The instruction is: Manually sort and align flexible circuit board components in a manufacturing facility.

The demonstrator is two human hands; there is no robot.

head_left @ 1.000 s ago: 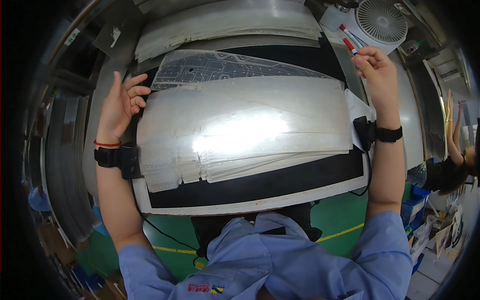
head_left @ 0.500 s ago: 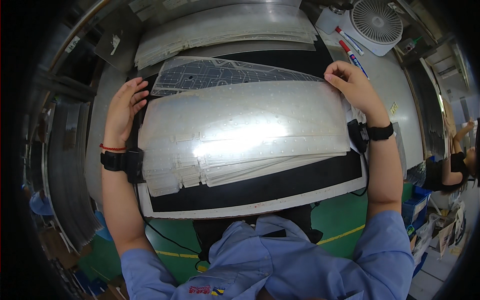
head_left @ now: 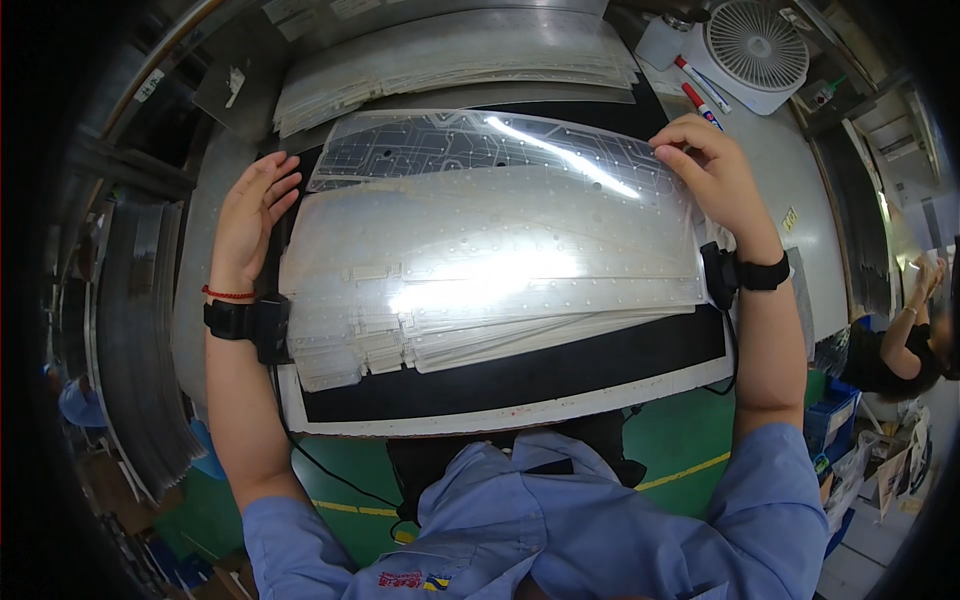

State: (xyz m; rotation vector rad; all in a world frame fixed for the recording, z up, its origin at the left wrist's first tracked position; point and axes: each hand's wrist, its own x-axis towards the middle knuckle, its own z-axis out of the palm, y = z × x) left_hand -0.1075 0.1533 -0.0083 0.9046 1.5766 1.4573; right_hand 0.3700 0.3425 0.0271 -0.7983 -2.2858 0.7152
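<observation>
A fanned stack of clear plastic sheets [head_left: 480,270] lies on a black mat [head_left: 520,375] in front of me. Behind the stack lies a clear sheet printed with circuit traces [head_left: 440,145]. My left hand [head_left: 250,215] rests flat, fingers apart, against the left edge of the stack and holds nothing. My right hand [head_left: 715,180] pinches the far right corner of the top sheet between fingers and thumb. Both wrists carry black bands.
Another pile of clear sheets [head_left: 450,55] sits at the back. A white fan [head_left: 755,45], a red marker [head_left: 700,100] and a small bottle [head_left: 665,40] stand at the back right. Another person [head_left: 910,340] works at the right edge. Stacked sheets [head_left: 130,330] fill racks left.
My right hand held a red marker a second ago; it set it down by the fan and came down to grip the top sheet's right corner. My left hand flattened against the stack's edge.
</observation>
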